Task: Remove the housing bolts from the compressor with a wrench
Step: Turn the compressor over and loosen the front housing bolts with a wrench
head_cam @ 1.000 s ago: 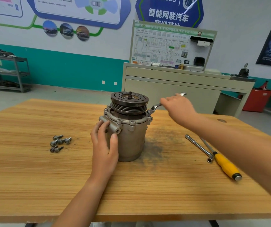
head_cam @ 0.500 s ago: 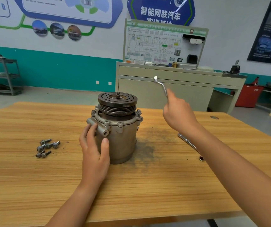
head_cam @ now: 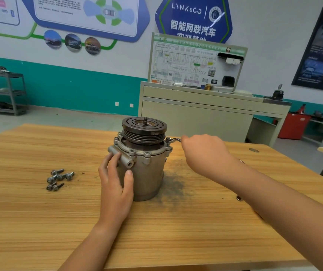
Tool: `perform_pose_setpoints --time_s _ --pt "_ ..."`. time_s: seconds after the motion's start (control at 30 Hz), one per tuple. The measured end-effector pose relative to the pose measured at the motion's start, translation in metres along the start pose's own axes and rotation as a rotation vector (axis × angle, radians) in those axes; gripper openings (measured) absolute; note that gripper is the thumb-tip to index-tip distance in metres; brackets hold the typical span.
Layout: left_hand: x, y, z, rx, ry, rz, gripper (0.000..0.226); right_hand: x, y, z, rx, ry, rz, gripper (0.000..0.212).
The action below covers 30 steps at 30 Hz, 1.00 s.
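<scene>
Roughly at the middle of the wooden table (head_cam: 39, 222), a little toward its far edge, the air-conditioning compressor (head_cam: 147, 173) stands upright on its base, with its dark grooved pulley and clutch plate (head_cam: 144, 126) on top. The left hand (head_cam: 115, 184) holds the housing from the near left side: the thumb lies against the front of the cylinder and the fingers curve round the left wall, just below a short tube port. The right hand (head_cam: 203, 153) is closed in a fist round the handle of a slim metal wrench (head_cam: 174, 140), so that only the short end shows. That end reaches left to the flange at the compressor's right side, where its head sits on a housing bolt (head_cam: 168, 142). The flange lugs facing the camera show open holes.

Toward the table's left edge, well apart from the compressor, a small cluster of loose bolts (head_cam: 59, 178) lies on the wood. A dark greasy smear (head_cam: 174, 184) stains the surface just right of the compressor's base. The right forearm crosses the table's right part and hides most of what lies under it.

Beyond the far edge stands a beige cabinet bench (head_cam: 195, 114) carrying a wiring-diagram panel (head_cam: 186, 63). A grey metal shelf rack (head_cam: 10, 90) stands against the teal wall at the left.
</scene>
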<state>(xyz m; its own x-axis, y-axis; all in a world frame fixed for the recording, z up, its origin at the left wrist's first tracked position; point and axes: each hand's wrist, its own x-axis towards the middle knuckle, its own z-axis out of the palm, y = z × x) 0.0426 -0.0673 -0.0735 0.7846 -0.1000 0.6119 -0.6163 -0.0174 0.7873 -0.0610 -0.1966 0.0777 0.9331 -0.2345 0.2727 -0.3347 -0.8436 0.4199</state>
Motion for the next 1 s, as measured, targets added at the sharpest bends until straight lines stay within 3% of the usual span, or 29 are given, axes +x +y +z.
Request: perform_pose_setpoints --time_s 0.2,0.47,0.63,0.77,0.83,0.87,1.0 --pt "0.0 0.001 0.0 -0.014 -0.007 -0.007 0.046 0.001 -0.003 0.0 -0.27 -0.012 -0.177 0.046" --pt "0.003 -0.002 -0.001 -0.012 0.011 -0.005 0.041 0.048 0.064 0.017 -0.387 0.13 -0.359 0.042" --pt "0.004 -0.001 -0.001 -0.034 0.03 0.004 0.039 0.089 0.058 0.051 -0.188 0.26 -0.358 0.034" --pt "0.005 0.002 0.0 -0.058 0.022 -0.016 0.04 0.109 0.03 0.083 0.14 0.716 -0.351 0.026" --pt "0.005 0.003 -0.002 -0.061 0.028 -0.028 0.042 0.113 0.023 0.093 0.314 0.652 -0.288 0.027" --pt "0.006 0.004 -0.003 -0.068 0.037 -0.046 0.042 0.113 0.021 0.095 0.468 0.599 -0.166 0.028" --pt "0.009 0.008 -0.004 -0.069 0.065 -0.11 0.044 0.118 0.013 0.095 1.476 0.437 0.489 0.025"
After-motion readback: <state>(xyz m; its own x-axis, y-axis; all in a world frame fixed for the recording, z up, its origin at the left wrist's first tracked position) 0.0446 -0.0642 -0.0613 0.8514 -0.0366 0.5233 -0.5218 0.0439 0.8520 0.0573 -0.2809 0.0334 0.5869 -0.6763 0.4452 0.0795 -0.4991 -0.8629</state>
